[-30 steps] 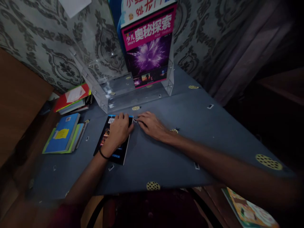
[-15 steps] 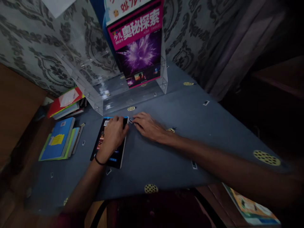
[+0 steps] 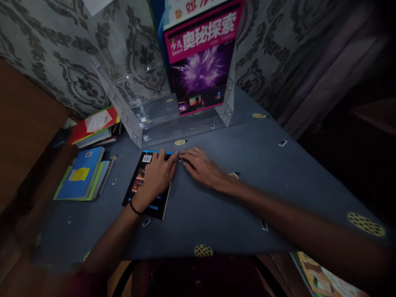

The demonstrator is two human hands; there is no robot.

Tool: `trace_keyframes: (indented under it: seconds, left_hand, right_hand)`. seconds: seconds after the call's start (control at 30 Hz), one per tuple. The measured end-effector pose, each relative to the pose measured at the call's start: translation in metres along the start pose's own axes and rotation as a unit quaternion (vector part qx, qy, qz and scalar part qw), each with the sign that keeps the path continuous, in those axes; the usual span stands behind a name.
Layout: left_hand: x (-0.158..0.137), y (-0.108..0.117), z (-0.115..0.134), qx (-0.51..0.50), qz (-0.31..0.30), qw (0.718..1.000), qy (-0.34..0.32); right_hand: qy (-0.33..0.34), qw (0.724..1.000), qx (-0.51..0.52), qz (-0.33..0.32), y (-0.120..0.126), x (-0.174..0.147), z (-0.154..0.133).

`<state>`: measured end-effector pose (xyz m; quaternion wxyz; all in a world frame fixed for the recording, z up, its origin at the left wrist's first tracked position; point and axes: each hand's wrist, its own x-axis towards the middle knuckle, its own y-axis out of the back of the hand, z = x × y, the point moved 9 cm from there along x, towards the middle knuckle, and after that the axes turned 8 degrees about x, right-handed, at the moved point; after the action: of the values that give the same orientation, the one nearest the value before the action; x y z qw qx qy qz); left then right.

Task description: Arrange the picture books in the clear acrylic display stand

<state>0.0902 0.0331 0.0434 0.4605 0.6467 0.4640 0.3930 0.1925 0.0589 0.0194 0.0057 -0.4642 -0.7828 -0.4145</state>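
Grey-blue, pineapple-printed tabletop point(image 3: 213, 214) beneath, steady the black rectangular paperback point(image 3: 159, 202) evenly under your loosely spread left grip point(image 3: 158, 175), right grip point(image 3: 201, 167) empty alongside.

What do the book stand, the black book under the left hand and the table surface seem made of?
Book stand: probably acrylic, glossy; it's see-through with glints. Black book: likely paper with a smooth cover; pale page edges show. Table surface: matt, printed; cloth or vinyl, unclear.

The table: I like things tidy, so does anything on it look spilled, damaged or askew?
Nothing looks spilled or damaged; the black book under the left hand lies flat. The blue book at the left sits unevenly: edges of the books beneath it stick out.
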Motion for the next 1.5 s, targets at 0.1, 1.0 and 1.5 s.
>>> trace_keyframes:
  seconds: [0.1, 1.0, 1.5]
  left_hand:
    - [0.000, -0.002, -0.002, -0.019, 0.010, 1.000, 0.000]
    - [-0.031, -0.040, -0.113, -0.073, 0.051, 0.988, 0.129]
    - [-0.031, -0.046, -0.114, -0.080, 0.020, 0.988, 0.133]
  right_hand:
    - [0.009, 1.000, 0.003, 0.005, -0.002, 0.001, 0.002]
    - [0.093, 0.972, -0.187, -0.110, -0.094, 0.097, -0.053]
    - [0.055, 0.964, -0.236, -0.110, -0.094, 0.097, -0.045]
